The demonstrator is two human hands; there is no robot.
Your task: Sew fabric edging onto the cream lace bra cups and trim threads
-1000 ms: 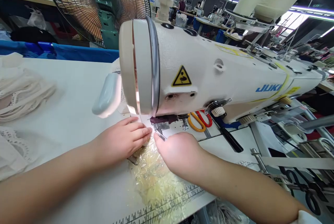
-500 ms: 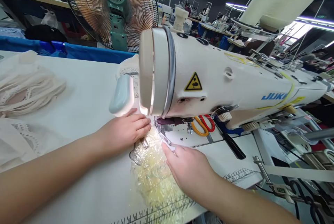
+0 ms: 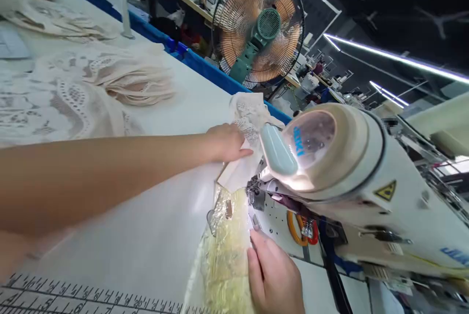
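My left hand [image 3: 227,143] is behind the needle area of the sewing machine [image 3: 330,157], its fingers curled over white lace fabric [image 3: 249,114] and its thumb stretched along it. Part of the fabric lies flat beside the presser foot [image 3: 252,187]. In front of the foot, my right hand [image 3: 274,270] has its fingers bent, their tips at a small metal piece [image 3: 255,221] and a narrow pale edge; what they pinch is too small to make out. Left of that hand lies a yellow pad [image 3: 229,255] wrapped in clear plastic, with a metal ring [image 3: 210,221] at its side.
Scissors with orange [image 3: 295,228] and red handles lie under the machine arm. Heaps of white lace pieces [image 3: 84,94] cover the left of the table. A printed ruler [image 3: 91,299] runs along the front edge. A fan [image 3: 258,28] stands behind a blue cloth edge [image 3: 205,70].
The view has swung left and tilted. My left hand has moved from beside the needle to the fabric behind it. My right hand stays in front of the foot.
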